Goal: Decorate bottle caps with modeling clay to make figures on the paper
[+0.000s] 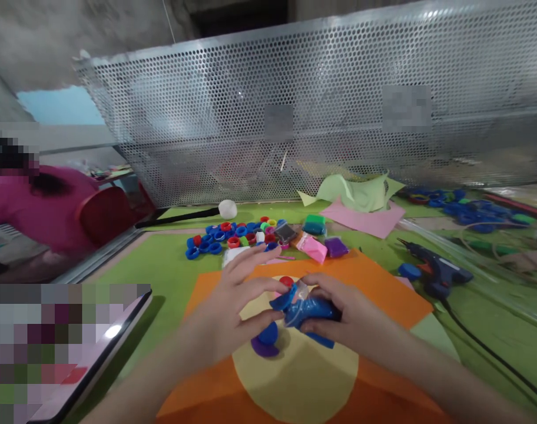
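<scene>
My right hand (339, 306) is wrapped around a clear plastic bag of blue modelling clay (315, 311). At the bag's left end, a blue piece (282, 300), perhaps clay, lies between the thumb and index finger of my left hand (228, 306); its other fingers stretch out. Below these fingers, a blue cap (268, 333) and a purple disc (265, 347) rest on a pale yellow paper circle (295, 383). A red cap (287, 281) shows just behind the blue piece. Orange paper (198, 365) lies under the circle.
Bottle caps (215, 235) and clay packets (312, 246) lie behind my hands. A glue gun (440, 271) with a black cord lies right, near more blue caps (476, 209). A tablet (131, 330) stands left. Crumpled green paper (357, 191) sits before a perforated metal panel (339, 88). Someone in pink (43, 200) is left.
</scene>
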Available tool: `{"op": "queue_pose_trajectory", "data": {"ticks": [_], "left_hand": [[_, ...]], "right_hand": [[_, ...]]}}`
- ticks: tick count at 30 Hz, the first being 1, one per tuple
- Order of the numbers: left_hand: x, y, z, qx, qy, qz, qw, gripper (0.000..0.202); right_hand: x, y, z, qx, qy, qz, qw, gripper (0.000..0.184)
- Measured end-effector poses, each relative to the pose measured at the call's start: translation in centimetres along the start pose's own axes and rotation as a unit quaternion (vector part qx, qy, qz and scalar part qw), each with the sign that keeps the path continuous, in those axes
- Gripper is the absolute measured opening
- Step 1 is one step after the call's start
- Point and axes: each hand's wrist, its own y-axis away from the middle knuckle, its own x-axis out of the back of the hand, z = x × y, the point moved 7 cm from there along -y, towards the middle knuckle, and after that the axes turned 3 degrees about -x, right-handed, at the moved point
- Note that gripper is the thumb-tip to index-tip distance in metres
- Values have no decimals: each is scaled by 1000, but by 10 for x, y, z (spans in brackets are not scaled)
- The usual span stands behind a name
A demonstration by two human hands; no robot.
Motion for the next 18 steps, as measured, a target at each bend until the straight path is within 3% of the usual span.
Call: {"op": "queue_pose_trajectory", "data": {"ticks": [5,9,15,18], "left_hand": [[-8,0,2,-6,-23,-58,998,17],[-15,1,7,-24,-49,-103,993,16],[-18,-2,16,-39,-58,-111,991,11],[-10,-2,7,-24,-6,-92,995,9]], "right_hand": [[-6,4,-3,-8,3,-38,999,42],[-9,7,-7,8,68,-33,997,39],[-12,5,-9,14,118,-30,992,25],[-10,4,-13,22,123,-23,992,17]]}}
